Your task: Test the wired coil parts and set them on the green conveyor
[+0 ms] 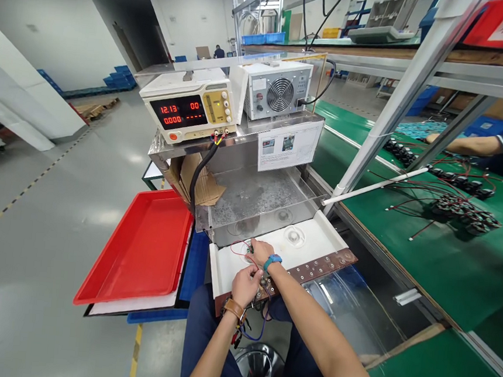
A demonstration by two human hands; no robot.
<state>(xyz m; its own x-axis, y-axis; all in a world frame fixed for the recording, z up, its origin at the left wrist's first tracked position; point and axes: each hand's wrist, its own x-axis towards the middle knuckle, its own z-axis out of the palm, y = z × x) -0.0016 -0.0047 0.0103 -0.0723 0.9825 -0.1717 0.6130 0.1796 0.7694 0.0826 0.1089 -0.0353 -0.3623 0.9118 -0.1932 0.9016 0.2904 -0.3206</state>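
Observation:
My right hand (261, 253), with a blue band at its wrist, is closed around a small part with a green circuit board (250, 249) over the white tray (318, 234). A thin red wire (238, 244) loops out to the left of that part. Just below, my left hand (246, 285), wearing a brown-strapped watch, pinches a thin wire close to the brown strip (335, 261) with metal studs along the tray's front edge. Its fingertips partly hide what they grip. Blue and dark leads (261, 330) hang beneath the strip.
A power supply (188, 109) with red digits and a grey fan-fronted unit (280, 91) stand on the metal shelf ahead. Left is a red tray (140, 249). Wired black parts (465, 213) lie on the green bench at right, where another person's arm (471, 144) reaches in.

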